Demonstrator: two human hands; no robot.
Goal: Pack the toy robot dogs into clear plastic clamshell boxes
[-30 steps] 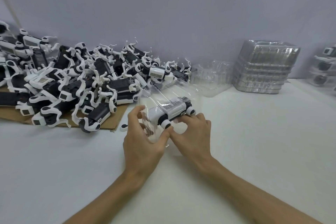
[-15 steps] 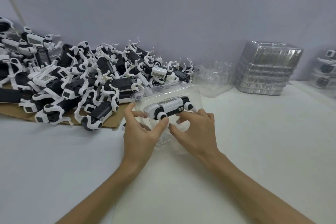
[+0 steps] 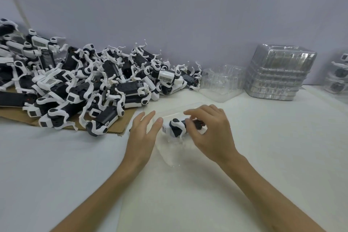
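Presently, head view: right hand (image 3: 211, 133), fingers curled round toy dog (image 3: 177, 128), apparently seating it in clear box (image 3: 169, 156) directly beneath. Left hand (image 3: 143, 133), fingers straight, gripping nothing, alongside box, likely steadying it. Stack of spare boxes (image 3: 278, 73) well beyond right hand.

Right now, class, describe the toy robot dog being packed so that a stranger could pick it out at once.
Start at the big pile of toy dogs on cardboard at left. Right of it, the right hand grips one toy dog in an open clear clamshell. It alone is held, apart from the pile.
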